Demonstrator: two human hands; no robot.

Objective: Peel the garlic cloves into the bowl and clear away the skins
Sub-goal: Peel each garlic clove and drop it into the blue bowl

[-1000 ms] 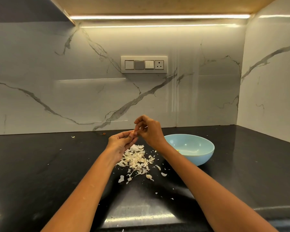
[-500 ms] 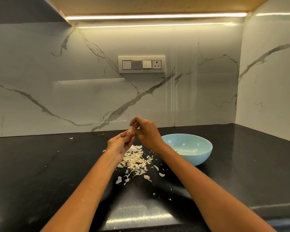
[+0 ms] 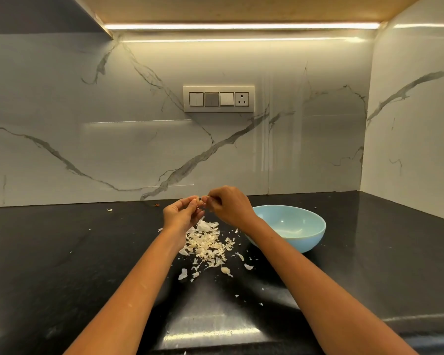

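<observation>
At frame centre, your left hand [image 3: 181, 213] and right hand [image 3: 227, 204] pinch a garlic clove [image 3: 200, 201]. Skins [image 3: 205, 243] litter the counter [image 3: 62, 252], uncleared. The bowl [image 3: 315, 233] looks nearly empty.

Pale garlic skins [image 3: 206, 245] heaped beside light-blue bowl [image 3: 308, 242]

black counter [image 3: 62, 252], blue bowl [image 3: 308, 239], garlic skins [image 3: 205, 244]
</observation>
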